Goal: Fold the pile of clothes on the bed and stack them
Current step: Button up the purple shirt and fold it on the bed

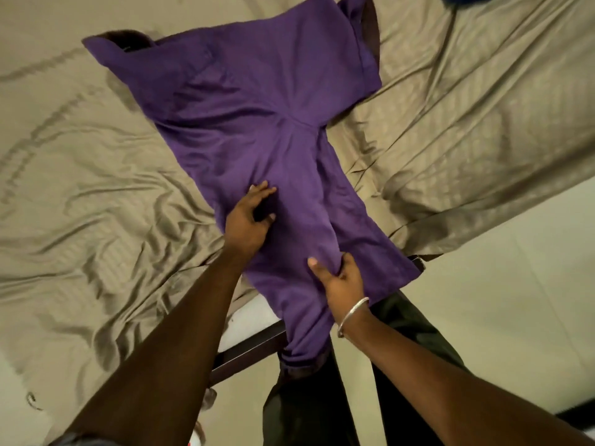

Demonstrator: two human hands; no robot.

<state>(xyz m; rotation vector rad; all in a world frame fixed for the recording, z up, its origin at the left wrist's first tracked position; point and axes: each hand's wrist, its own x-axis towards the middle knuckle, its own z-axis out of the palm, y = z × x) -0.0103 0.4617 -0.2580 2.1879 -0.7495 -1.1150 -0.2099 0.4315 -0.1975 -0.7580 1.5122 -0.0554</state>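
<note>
Gripped shirt (257, 130) hem in right hand (341, 278); pressed flat with left hand (249, 220). Below grip, risked sliding off bed (96, 188).

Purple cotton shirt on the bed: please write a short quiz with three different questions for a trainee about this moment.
1. True or false: the purple cotton shirt lies completely on the wrinkled beige bed sheet.
2. Which of the hands grips a bunched fold of the shirt: (a) left hand, (b) right hand?
3. Fill in: the silver metal bracelet is on the ____ wrist.

Key: 1 false, the lower part hangs over the bed edge; 2 b; 3 right.
</note>
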